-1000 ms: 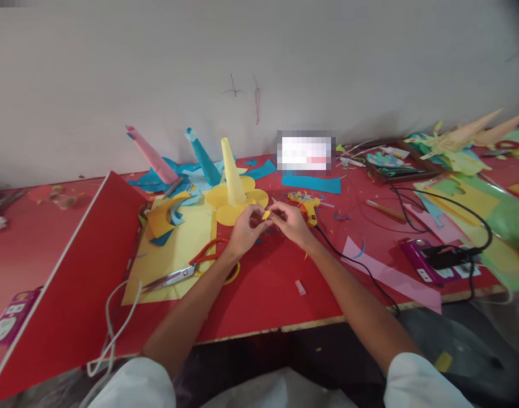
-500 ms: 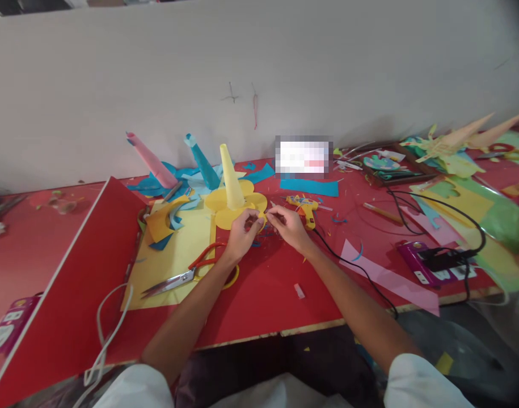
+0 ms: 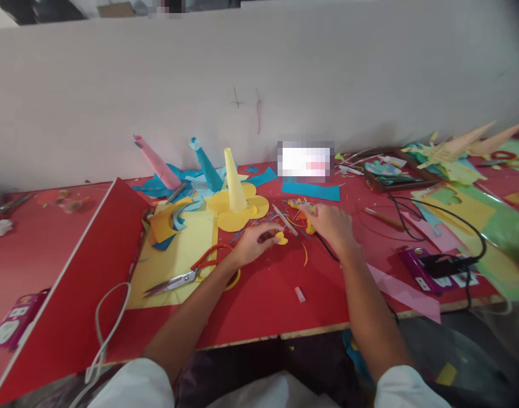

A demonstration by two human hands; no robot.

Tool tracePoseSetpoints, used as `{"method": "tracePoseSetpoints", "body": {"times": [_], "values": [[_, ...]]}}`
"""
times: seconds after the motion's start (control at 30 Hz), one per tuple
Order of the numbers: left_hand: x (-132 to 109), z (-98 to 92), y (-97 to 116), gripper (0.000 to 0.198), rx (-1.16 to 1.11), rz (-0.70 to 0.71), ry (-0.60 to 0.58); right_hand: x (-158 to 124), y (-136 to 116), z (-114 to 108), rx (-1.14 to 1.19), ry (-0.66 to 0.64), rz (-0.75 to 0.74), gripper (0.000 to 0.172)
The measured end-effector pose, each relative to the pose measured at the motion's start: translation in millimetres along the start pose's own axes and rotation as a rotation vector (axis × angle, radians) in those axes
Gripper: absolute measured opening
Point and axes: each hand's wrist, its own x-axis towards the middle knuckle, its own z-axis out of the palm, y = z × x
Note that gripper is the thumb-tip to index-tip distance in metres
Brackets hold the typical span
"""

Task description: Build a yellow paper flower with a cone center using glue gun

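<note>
Between thumb and fingers, my left hand (image 3: 254,243) pinches a small yellow paper piece (image 3: 281,238) just above the red table. My right hand (image 3: 334,226) has its fingers closed at the handle of a yellow hot glue gun (image 3: 309,225), which still lies on the table. A pencil-like stick (image 3: 286,221) and thin paper scraps are between the hands. Behind my left hand stands a pale yellow paper cone (image 3: 234,187) on a yellow flower-shaped paper base (image 3: 224,221).
Scissors (image 3: 182,279) lie on a yellow sheet (image 3: 157,300) to the left, beside a raised red board (image 3: 84,272). Blue (image 3: 206,167) and pink (image 3: 157,164) paper cones stand behind. A purple power box (image 3: 421,272) with black cables sits right. A lit, blurred screen leans against the wall.
My hands have moved apart. The left came slightly nearer with the yellow paper piece; the right left that piece and went right to the glue gun.
</note>
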Motion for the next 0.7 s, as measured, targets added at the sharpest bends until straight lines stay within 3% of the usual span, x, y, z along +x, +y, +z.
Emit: {"method": "tracePoseSetpoints", "body": {"times": [0.1,0.23,0.4,0.5,0.7], "values": [[-0.6,0.7,1.0,0.026,0.131,0.080,-0.078,-1.8,4.3,0.6,-0.066,-0.163,-0.010,0.065],[1.1,3.3,0.2,0.019,0.370,0.188,-0.136,-5.2,-3.4,1.8,-0.127,-0.168,-0.015,0.064],[0.7,7.4,-3.9,0.025,0.541,0.128,-0.156,-5.0,-7.2,1.2,-0.138,-0.156,-0.010,0.039],[0.2,8.0,-10.0,0.037,0.518,0.093,-0.137,-3.6,-5.2,1.8,-0.111,-0.115,0.006,0.036],[3.0,7.3,-13.0,0.034,0.527,0.148,-0.120,-1.7,-12.2,15.1,0.166,0.102,-0.026,0.027]]}}
